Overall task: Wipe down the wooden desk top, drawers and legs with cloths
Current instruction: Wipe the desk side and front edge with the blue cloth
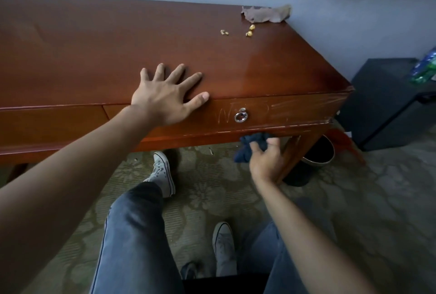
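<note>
Reddish-brown wood makes up the table (pixel 99 41), which stands against a pale wall. The left hand (pixel 162 98) lies flat on the front edge of its top, fingers spread and straight, thumb at the edge above the drawer front (pixel 271 114); that grip is released and holds nothing. The drawer front carries a metal ring pull (pixel 240 116) and pale scratch marks. Below the drawer's lower edge, the right hand (pixel 265 164) has its grip curled around a dark blue cloth (pixel 247 146), bunched up just beside the table leg (pixel 292 157). At the far right corner of the table top lies a crumpled brown cloth (pixel 266 13), with a few yellowish crumbs (pixel 249 30) near it. A dark wastebasket (pixel 313 159) stands on the patterned carpet (pixel 377 199) behind the leg, and a black cabinet (pixel 387 102) sits to the right. The person wears jeans and white sneakers (pixel 161 173)
</note>
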A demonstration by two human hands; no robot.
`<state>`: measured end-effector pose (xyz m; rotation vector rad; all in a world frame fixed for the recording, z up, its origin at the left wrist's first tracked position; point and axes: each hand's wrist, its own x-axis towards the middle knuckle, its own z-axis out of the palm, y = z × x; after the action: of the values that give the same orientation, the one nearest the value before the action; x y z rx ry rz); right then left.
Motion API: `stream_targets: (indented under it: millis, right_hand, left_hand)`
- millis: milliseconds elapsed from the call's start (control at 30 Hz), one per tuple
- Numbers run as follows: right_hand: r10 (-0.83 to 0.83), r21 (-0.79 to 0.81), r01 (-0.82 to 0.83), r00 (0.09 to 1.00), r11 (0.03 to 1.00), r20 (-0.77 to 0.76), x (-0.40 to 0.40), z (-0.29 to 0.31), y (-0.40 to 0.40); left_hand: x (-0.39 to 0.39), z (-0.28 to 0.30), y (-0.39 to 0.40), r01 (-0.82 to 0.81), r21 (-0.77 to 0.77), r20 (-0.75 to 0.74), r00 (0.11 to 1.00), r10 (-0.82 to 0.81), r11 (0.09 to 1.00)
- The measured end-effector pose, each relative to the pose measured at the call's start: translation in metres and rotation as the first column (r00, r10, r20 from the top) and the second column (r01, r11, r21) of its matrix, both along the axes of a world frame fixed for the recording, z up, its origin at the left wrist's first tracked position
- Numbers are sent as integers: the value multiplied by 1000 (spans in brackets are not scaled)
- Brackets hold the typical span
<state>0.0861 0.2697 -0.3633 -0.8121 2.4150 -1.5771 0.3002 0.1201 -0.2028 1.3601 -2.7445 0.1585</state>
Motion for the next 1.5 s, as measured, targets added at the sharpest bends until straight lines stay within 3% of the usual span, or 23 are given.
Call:
stream_targets:
  millis: [133,267,333,433,567,700,933,1100,1200,1333,1500]
  right_hand:
    - [355,20,-356,927,934,-124,78,0,-12]
    - [459,119,-443,860,889,-225,78,7,-16]
    - [398,133,-380,903,915,-159,39,4,-3]
    - [63,119,-48,990,992,-126,-48,10,15]
    - [-240,205,233,971,951,8,-142,39,20]
    - [-357,167,335,926,927,124,-170,42,21]
    - [-233,110,225,970,968,67,-139,30,24]
    - [159,290,-108,975,951,-157,-96,17,33]
    - [99,361,7,957,933,-274,-114,30,49]
    - [-2,329,130,932,935,-361,-169,52,68]
    - [103,460,103,910,882,-402,-194,60,55]
  left_hand:
    - [1,-2,1,-25,-16,-3,1000,24,1000]
    - [4,-3,0,-22,-2,-15,1000,22,1000]
    - [4,-3,0,-25,5,-20,999,25,1000]
    - [0,-3,0,-32,0,-13,999,32,999]
    - [-2,-1,0,-41,-5,-12,999,41,999]
    - [-2,-1,1,-40,10,-3,999,40,999]
    - [-2,1,-1,-46,32,4,999,46,998]
    - [0,3,-2,-35,41,10,999,34,999]
    - [2,4,-3,-24,51,16,1000,23,998]
    - [1,6,-1,-30,62,22,999,28,998]
    - [0,10,0,-39,139,39,999,34,989]
